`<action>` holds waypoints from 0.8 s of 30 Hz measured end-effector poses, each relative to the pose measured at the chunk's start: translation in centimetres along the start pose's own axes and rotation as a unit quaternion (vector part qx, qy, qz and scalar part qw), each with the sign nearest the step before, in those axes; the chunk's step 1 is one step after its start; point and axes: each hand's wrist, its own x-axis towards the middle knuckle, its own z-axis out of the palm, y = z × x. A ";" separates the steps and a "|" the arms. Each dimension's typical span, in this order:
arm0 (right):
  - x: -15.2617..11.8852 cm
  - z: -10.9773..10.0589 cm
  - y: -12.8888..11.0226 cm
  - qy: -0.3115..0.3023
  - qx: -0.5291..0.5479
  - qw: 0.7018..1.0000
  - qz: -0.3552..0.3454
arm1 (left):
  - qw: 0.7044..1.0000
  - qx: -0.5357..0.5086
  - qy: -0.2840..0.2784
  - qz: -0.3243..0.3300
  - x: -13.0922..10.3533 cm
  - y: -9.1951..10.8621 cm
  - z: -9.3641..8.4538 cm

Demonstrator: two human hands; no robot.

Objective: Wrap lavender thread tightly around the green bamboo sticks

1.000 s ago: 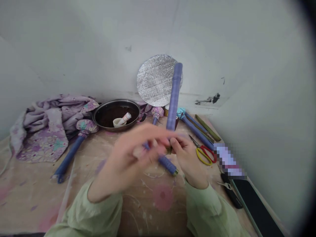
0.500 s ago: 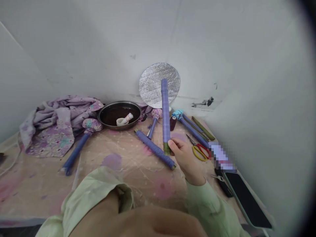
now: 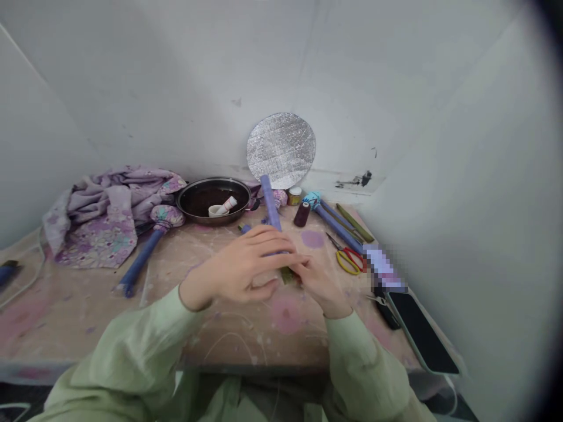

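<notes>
My right hand (image 3: 321,286) is closed on the green lower end of a stick wrapped in purple cord or tape (image 3: 270,204). The stick leans up and away from me. My left hand (image 3: 246,264) lies across the stick's lower part, fingers stretched and a little apart, the thumb separate; its fingertips reach the right hand's fingers. Behind the left hand, a second purple-wrapped stick (image 3: 245,228) lies on the table, with only its far end showing. A dark purple thread spool (image 3: 302,214) stands beyond the hands.
Yellow-and-red-handled scissors (image 3: 349,261) and a phone (image 3: 422,331) lie to the right. A dark pan (image 3: 187,211) holds a small white cup. Left are floral cloth (image 3: 101,234) and a cloth-headed stick (image 3: 143,261). A silver disc (image 3: 281,146) leans on the wall.
My left hand has come up from the near edge and over the stick. My right hand has lowered the stick, now tilted left, and the view has shifted slightly.
</notes>
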 end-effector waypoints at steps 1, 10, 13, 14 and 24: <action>-0.1 -0.1 0.3 -0.010 0.008 1.000 0.010 | 1.000 -0.002 -0.020 0.010 3.7 -1.8 -0.6; 0.9 -1.8 3.6 -0.084 0.068 0.990 0.093 | 0.984 -0.008 -0.158 0.080 17.2 -9.8 -1.0; 2.5 -2.5 4.2 -0.095 0.075 0.986 0.114 | 0.988 0.003 -0.153 0.025 16.6 -9.7 -0.2; 3.2 -2.6 4.4 -0.095 0.075 0.986 0.118 | 0.989 0.008 -0.148 -0.003 16.7 -9.8 0.1; 5.6 -0.9 7.3 0.053 0.012 0.998 0.006 | 0.951 0.070 -0.174 -0.247 18.0 -13.3 4.9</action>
